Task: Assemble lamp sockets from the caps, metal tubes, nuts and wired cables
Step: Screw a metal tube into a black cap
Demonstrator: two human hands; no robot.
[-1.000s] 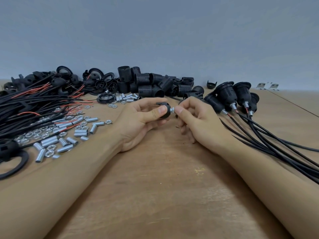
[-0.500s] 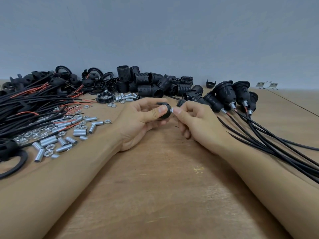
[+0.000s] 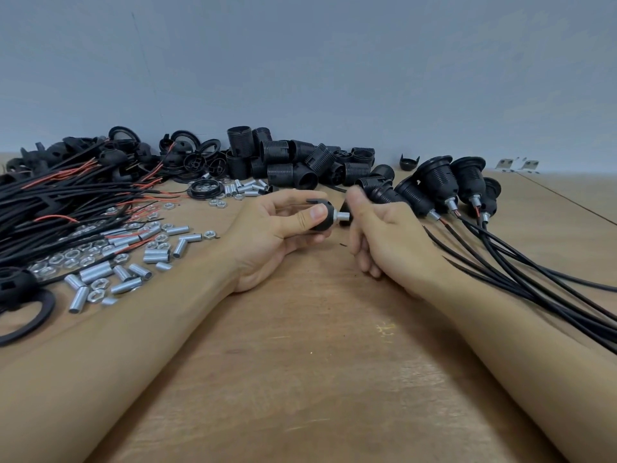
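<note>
My left hand (image 3: pixel 267 242) grips a black socket cap (image 3: pixel 329 218) above the wooden table (image 3: pixel 317 379), thumb pressed on its dome. A short metal tube (image 3: pixel 343 216) sticks out of the cap toward the right. My right hand (image 3: pixel 384 242) is blurred, with fingers curled, and its thumb and forefinger meet at the tube's free end. Loose metal tubes and nuts (image 3: pixel 133 259) lie scattered at the left. Beyond them, wired cables (image 3: pixel 66 202) with red leads are heaped.
Threaded black socket bodies (image 3: pixel 293 158) are piled at the back centre. Several assembled sockets (image 3: pixel 440 182) lie at the right, their black cables (image 3: pixel 534 279) trailing toward the near right. A black ring (image 3: pixel 30 322) sits at the left edge, a lone cap (image 3: pixel 409 162) at the back.
My right hand has shifted slightly right, so more of the tube shows between the hands. The left hand and the cap have stayed put.
</note>
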